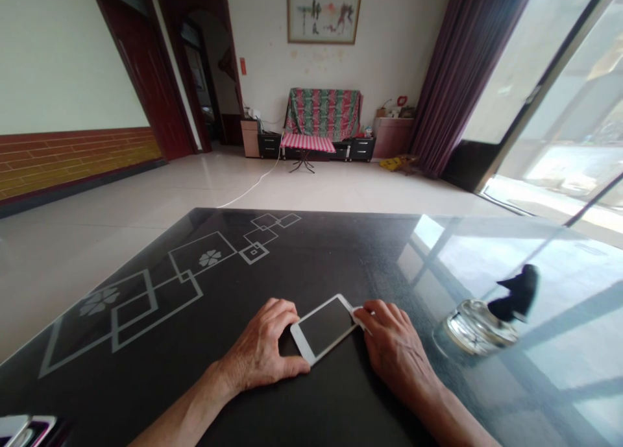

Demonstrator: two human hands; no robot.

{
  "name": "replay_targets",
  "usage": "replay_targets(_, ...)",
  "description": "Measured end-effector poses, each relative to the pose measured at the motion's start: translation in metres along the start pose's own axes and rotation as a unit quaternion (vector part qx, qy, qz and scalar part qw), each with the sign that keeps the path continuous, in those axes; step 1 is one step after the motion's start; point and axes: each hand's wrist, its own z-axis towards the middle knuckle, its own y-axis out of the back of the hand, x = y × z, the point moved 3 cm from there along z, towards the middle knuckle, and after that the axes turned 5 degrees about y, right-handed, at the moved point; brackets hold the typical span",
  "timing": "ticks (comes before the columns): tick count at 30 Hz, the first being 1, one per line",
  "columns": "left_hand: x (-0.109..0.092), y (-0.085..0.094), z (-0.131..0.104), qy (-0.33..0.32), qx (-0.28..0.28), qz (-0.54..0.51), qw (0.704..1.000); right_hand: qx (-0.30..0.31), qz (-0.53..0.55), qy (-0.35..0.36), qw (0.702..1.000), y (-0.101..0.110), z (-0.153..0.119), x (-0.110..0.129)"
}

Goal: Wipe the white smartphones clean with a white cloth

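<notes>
A white-framed smartphone (325, 329) with a dark screen is tilted slightly above the black tabletop (321, 259). My left hand (267, 343) grips its left end, thumb on the near edge and fingers along the far edge. Close to the phone's right end, my right hand (389, 337) pinches a small white item (361, 318). What kind of item it is cannot be made out, as the fingers cover most of it. Whether this item touches the phone is unclear.
On the table's right stands a round glass dish (479, 327) with a black object (518, 294) on it. A white-and-purple object (26, 429) shows at the lower left corner. Beyond the table are a striped folding table (309, 142) and a white cord (256, 186).
</notes>
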Motion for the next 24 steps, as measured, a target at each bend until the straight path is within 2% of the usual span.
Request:
replay_targets(9,0.001,-0.002,0.001,0.004,0.000,0.001,1.000,0.066,0.090,0.077,0.991,-0.001,-0.004,0.057)
replay_targets(12,0.001,-0.002,0.001,0.001,-0.006,0.004,1.000,0.080,0.110,0.092,0.986,0.000,-0.005,0.067)
replay_targets(16,0.001,-0.001,0.000,-0.007,-0.003,0.010,1.000,0.077,0.118,0.103,0.985,0.001,-0.003,0.061)
replay_targets(24,0.001,0.001,0.001,-0.012,-0.001,0.009,1.000,-0.013,0.031,0.065,0.997,0.006,-0.001,0.015)
